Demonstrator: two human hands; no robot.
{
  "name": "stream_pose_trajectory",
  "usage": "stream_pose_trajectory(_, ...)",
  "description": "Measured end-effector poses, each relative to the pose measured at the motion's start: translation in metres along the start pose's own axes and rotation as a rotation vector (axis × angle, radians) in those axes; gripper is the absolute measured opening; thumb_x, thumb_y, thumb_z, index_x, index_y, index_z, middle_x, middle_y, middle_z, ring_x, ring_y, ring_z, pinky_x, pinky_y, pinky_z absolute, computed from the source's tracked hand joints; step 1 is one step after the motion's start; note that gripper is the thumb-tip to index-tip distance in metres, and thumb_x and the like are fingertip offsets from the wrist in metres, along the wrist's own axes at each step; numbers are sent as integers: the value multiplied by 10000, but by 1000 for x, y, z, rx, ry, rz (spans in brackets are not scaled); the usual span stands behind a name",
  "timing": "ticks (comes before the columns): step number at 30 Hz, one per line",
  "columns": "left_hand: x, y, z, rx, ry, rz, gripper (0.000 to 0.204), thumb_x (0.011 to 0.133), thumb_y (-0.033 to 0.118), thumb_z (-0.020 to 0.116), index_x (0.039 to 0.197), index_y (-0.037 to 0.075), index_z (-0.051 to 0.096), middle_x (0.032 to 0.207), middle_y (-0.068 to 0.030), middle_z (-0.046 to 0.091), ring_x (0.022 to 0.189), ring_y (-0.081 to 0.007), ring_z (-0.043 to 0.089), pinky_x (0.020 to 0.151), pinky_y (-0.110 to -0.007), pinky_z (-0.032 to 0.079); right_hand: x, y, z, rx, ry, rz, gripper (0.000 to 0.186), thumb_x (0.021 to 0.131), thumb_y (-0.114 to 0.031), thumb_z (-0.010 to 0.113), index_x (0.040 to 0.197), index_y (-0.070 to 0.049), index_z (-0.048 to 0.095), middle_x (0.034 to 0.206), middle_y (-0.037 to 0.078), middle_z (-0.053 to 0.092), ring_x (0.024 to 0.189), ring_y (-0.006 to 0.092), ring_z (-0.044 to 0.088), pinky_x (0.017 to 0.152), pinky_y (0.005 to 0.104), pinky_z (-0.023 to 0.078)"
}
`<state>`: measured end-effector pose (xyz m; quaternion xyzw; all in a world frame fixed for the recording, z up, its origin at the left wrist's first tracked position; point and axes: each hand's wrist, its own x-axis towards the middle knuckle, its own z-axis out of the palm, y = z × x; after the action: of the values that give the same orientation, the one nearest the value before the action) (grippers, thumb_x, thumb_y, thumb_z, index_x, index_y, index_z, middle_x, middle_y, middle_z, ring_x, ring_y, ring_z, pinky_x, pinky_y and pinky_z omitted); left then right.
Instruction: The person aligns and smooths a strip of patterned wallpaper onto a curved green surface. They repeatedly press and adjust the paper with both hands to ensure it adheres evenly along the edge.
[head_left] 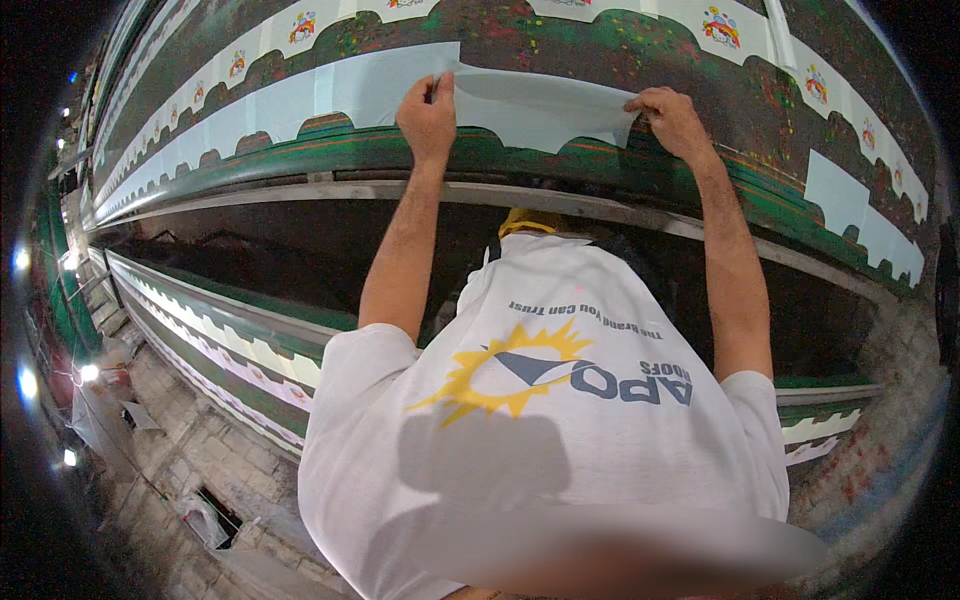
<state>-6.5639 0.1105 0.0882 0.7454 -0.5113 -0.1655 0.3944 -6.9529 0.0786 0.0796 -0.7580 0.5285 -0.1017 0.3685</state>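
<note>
Between my hands is a pale, blank piece of sheet material (545, 105) with a scalloped lower edge, paper or fabric, I cannot tell which. My left hand (428, 122) pinches its upper left part, thumb and finger pressed together. At the other end, my right hand (676, 122) grips the right edge, which is lifted and slightly curled. The piece sits over a long green, paint-spotted table (640, 45). Left of my left hand, a row of similar blank pieces (290, 95) lies along the table's near side.
Farther back runs a row of pieces with small colourful prints (302, 27). Blank pieces (838, 195) lie to the right. A metal rail (300, 192) borders the table's near edge. Behind me stands another table with scalloped strips (225, 355). Bright lamps (88, 373) shine at the left.
</note>
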Motion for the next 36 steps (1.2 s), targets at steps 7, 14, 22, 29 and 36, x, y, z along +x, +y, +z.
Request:
stream_pose_trajectory(7, 38, -39, 11, 9, -72, -1, 326, 930, 319, 776, 1006, 2, 777, 816, -135, 744, 719, -244, 688, 709, -378, 539, 21, -15, 23, 243, 205, 112, 250, 969, -166, 724, 1212, -118, 761, 1200, 85, 742, 1036, 249, 717, 928, 375, 560)
stream_pose_trajectory(14, 52, -47, 23, 46, -85, -19, 315, 930, 317, 770, 990, 9, 778, 776, -121, 728, 691, -223, 674, 681, -372, 527, 33, -18, 30, 277, 234, 196, 306, 934, -163, 760, 1236, -124, 747, 1218, 82, 731, 1029, 244, 704, 933, 371, 556)
stream_pose_trajectory(22, 56, -48, 27, 51, -76, 35, 378, 920, 395, 781, 995, 24, 780, 771, -121, 720, 705, -260, 682, 687, -396, 528, 37, -18, 32, 216, 260, 214, 312, 934, -192, 726, 1236, -116, 745, 1210, 96, 726, 1053, 268, 699, 956, 368, 547)
stream_pose_trajectory(29, 56, -49, 27, 301, -90, 161, 344, 956, 349, 747, 1121, 47, 754, 1062, -134, 730, 904, -286, 691, 788, -436, 543, 37, -19, 29, 257, 227, 186, 315, 964, -216, 685, 1254, -104, 738, 1191, 101, 698, 1018, 249, 679, 928, 365, 542)
stream_pose_trajectory(36, 39, -55, 54, 705, -139, 615, 741, 1048, 580, 522, 1525, 14, 502, 1625, -248, 385, 1531, -442, 308, 1199, -665, 256, 26, -15, 26, 401, 207, 150, 389, 972, -161, 663, 1354, -89, 674, 1237, 110, 613, 1004, 223, 669, 909, 365, 558)
